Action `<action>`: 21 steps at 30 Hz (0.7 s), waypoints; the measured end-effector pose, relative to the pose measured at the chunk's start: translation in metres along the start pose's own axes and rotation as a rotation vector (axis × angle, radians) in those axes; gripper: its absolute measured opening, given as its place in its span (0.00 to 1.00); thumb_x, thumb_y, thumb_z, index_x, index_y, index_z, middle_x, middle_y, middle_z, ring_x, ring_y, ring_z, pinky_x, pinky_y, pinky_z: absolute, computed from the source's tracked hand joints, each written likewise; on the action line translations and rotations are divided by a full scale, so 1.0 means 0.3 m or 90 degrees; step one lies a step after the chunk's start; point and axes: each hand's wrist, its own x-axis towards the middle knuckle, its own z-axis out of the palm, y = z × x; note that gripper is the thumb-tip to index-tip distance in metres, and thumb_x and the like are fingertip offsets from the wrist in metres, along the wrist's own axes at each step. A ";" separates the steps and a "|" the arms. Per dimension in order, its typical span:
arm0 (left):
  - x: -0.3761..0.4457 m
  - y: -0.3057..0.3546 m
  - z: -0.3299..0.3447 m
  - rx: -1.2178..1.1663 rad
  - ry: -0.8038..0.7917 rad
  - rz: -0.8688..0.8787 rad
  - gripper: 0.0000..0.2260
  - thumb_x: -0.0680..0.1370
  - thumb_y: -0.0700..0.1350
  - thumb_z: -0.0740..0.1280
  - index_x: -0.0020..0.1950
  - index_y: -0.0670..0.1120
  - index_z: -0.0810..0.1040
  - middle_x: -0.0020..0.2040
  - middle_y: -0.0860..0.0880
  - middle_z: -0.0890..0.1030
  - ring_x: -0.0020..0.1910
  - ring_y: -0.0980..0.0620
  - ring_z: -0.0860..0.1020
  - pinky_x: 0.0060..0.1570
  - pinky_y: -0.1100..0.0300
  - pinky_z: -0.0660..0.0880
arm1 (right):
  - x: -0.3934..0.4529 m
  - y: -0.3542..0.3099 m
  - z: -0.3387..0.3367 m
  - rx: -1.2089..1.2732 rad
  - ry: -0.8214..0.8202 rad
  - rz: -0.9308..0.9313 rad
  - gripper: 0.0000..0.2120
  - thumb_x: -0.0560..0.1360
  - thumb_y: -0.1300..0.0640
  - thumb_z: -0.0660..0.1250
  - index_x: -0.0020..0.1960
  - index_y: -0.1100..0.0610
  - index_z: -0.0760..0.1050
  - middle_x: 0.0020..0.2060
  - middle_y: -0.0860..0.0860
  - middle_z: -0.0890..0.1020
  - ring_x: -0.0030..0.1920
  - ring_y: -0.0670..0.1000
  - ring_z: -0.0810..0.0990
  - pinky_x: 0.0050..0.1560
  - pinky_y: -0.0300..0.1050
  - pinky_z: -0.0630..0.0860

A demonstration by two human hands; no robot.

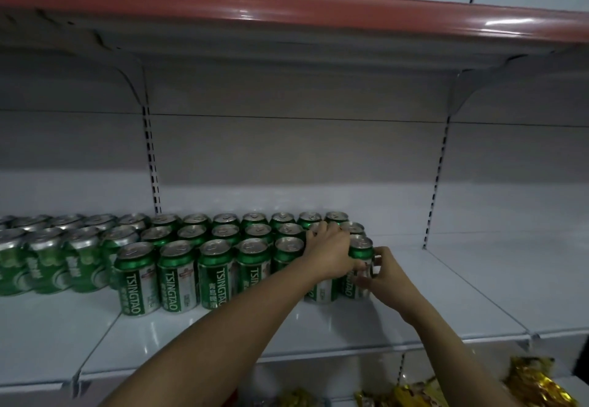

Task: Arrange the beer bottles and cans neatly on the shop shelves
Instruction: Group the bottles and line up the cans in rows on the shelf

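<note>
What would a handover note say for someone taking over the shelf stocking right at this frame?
Left hand: laid over the second-last green Tsingtao aluminium can in the front row; whether it has a grip is hidden.
Right hand: fingers curled around the end green can.
Done: three rows of green cans stand upright on the white metal shelf.
Left: settle these two cans in line, then fill the bare shelf to the right. No bottles in view.

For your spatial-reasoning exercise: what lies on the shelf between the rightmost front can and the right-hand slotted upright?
Nothing: in the head view, the shelf is bare from that can to the upright.
</note>
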 end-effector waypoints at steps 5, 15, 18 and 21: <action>-0.023 -0.054 -0.074 -0.082 0.039 0.055 0.27 0.76 0.61 0.66 0.72 0.53 0.69 0.70 0.43 0.68 0.71 0.42 0.61 0.66 0.47 0.63 | 0.016 -0.094 -0.076 0.032 -0.048 -0.030 0.15 0.78 0.59 0.69 0.61 0.54 0.67 0.55 0.50 0.76 0.48 0.44 0.76 0.42 0.34 0.71; -0.146 -0.405 -0.246 -0.001 0.116 -0.100 0.24 0.80 0.64 0.56 0.66 0.49 0.77 0.65 0.46 0.76 0.66 0.42 0.68 0.61 0.46 0.70 | 0.065 -0.408 0.119 0.114 0.050 -0.203 0.09 0.81 0.58 0.64 0.44 0.59 0.80 0.40 0.53 0.84 0.38 0.49 0.81 0.41 0.45 0.77; -0.229 -0.562 -0.272 0.015 0.155 -0.162 0.22 0.80 0.63 0.57 0.60 0.50 0.80 0.60 0.46 0.80 0.61 0.42 0.72 0.55 0.48 0.71 | 0.049 -0.506 0.287 0.105 -0.057 -0.232 0.14 0.82 0.55 0.62 0.41 0.60 0.78 0.38 0.56 0.83 0.31 0.47 0.77 0.32 0.41 0.73; -0.341 -0.729 -0.302 0.006 0.198 -0.224 0.19 0.79 0.61 0.59 0.55 0.50 0.82 0.54 0.46 0.83 0.56 0.42 0.76 0.48 0.53 0.74 | 0.020 -0.607 0.474 0.135 -0.139 -0.279 0.14 0.82 0.57 0.62 0.42 0.62 0.78 0.35 0.54 0.82 0.29 0.44 0.76 0.31 0.36 0.72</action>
